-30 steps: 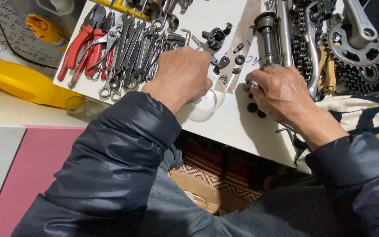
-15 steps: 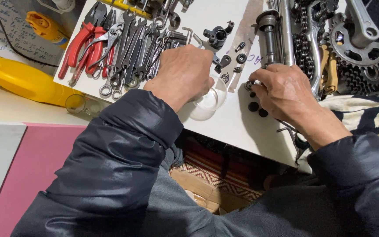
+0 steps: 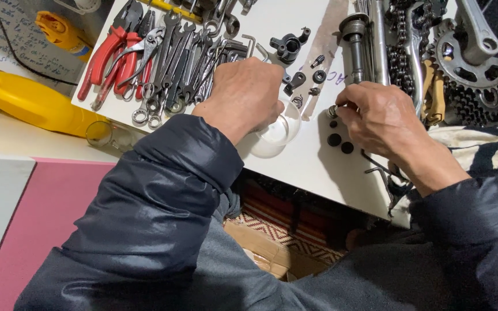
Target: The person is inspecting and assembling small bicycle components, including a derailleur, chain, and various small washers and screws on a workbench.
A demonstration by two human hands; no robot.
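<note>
My left hand (image 3: 244, 95) grips a small clear glass cup (image 3: 276, 131) that lies tilted on the white board (image 3: 304, 167). My right hand (image 3: 380, 115) pinches a small round metal part (image 3: 333, 110) at its fingertips, just right of the cup. Two small black round pieces (image 3: 340, 143) lie on the board under that hand. Small black bolts and fittings (image 3: 302, 78) sit just beyond both hands. Both arms wear dark padded sleeves.
Wrenches (image 3: 174, 63) and red-handled pliers (image 3: 110, 52) lie at the upper left. A yellow bottle (image 3: 30, 101) and a clear glass (image 3: 105, 135) sit left. A chainring with crank (image 3: 471, 63), chain (image 3: 402, 46) and a steel shaft (image 3: 355, 43) lie upper right. Pink surface (image 3: 36, 219) lower left.
My right hand has shifted slightly left toward the cup with the small metal part at its fingertips. My left hand stays on the glass cup.
</note>
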